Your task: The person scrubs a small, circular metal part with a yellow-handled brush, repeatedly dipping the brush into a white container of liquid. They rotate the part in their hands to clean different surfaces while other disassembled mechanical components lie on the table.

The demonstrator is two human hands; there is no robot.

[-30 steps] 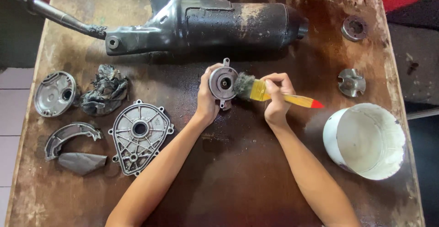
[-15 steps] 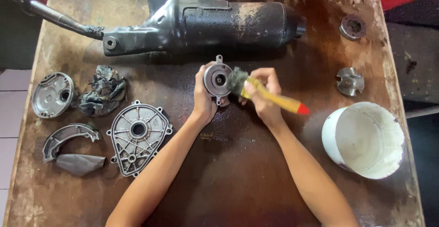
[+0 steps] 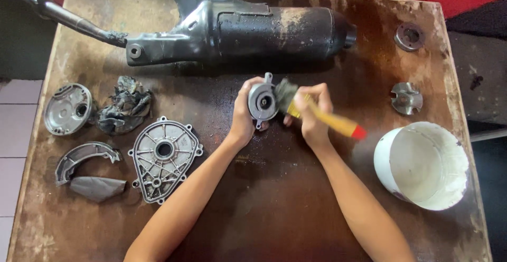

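Two hands: round grey metal part, yellow-handled bristly brush.

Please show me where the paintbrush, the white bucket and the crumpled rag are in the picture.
paintbrush (image 3: pixel 338 123): head view, on its yellow handle.
white bucket (image 3: pixel 381 161): head view, on its left outer wall.
crumpled rag (image 3: pixel 124 106): head view, on its middle folds.

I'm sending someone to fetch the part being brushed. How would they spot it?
Start from the long black exhaust lying across the far side of the table. Just below its middle, the left hand holds a small round grey metal part, with the right hand pressing a yellow-handled brush to it. It is the only part off the table.
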